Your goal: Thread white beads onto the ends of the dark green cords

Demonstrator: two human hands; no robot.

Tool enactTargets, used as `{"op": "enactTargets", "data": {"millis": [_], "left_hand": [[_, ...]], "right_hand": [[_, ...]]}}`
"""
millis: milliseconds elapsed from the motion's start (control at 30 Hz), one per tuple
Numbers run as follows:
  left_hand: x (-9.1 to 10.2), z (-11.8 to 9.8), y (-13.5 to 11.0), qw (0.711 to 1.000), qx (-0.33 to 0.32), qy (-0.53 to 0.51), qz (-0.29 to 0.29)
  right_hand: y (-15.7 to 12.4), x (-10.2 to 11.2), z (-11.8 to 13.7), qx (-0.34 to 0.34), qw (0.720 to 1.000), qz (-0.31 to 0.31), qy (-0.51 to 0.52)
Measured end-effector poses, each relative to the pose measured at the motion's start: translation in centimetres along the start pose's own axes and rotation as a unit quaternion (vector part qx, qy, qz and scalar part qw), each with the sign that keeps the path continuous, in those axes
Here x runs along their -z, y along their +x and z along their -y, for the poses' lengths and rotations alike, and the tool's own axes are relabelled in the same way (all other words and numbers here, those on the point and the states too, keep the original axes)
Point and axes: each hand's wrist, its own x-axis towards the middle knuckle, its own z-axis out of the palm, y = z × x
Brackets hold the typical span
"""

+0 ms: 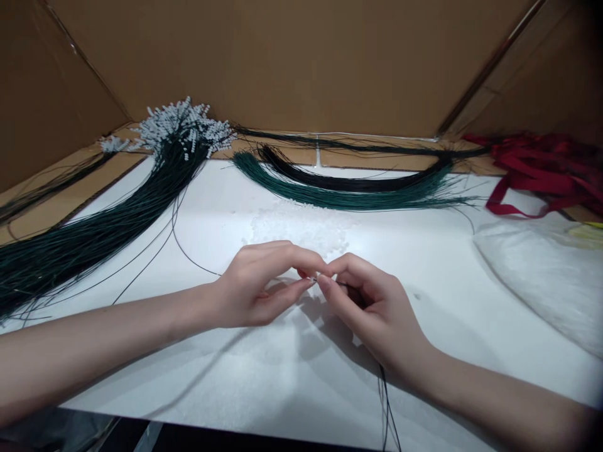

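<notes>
My left hand (264, 282) and my right hand (372, 307) meet fingertip to fingertip over the white table (292, 376). Both pinch closed at the same spot. A thin dark cord (387, 408) runs from my right hand back toward the near edge. My left fingers pinch something tiny at the cord's tip; I cannot make it out. Just beyond the hands lies a scatter of small clear beads (301, 227).
A big bundle of dark green cords (117, 213) tipped with white beads (181, 125) fans out at the left. Green and black cord bundles (348, 188) lie at the back. Red ribbons (546, 169) and a clear plastic bag (541, 276) sit right. Cardboard walls (301, 63) surround the table.
</notes>
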Motion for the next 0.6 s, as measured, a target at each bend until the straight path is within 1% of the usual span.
{"op": "enactTargets", "data": {"millis": [367,600], "left_hand": [[0.09,0.05,-0.28,1.0,0.022,-0.004,0.005],[0.1,0.04,-0.2,1.0,0.024,-0.011,0.004]], "right_hand": [[0.03,0.0,-0.09,0.01,1.0,0.0,-0.011],[0.03,0.02,0.0,0.008,1.0,0.001,0.001]]}}
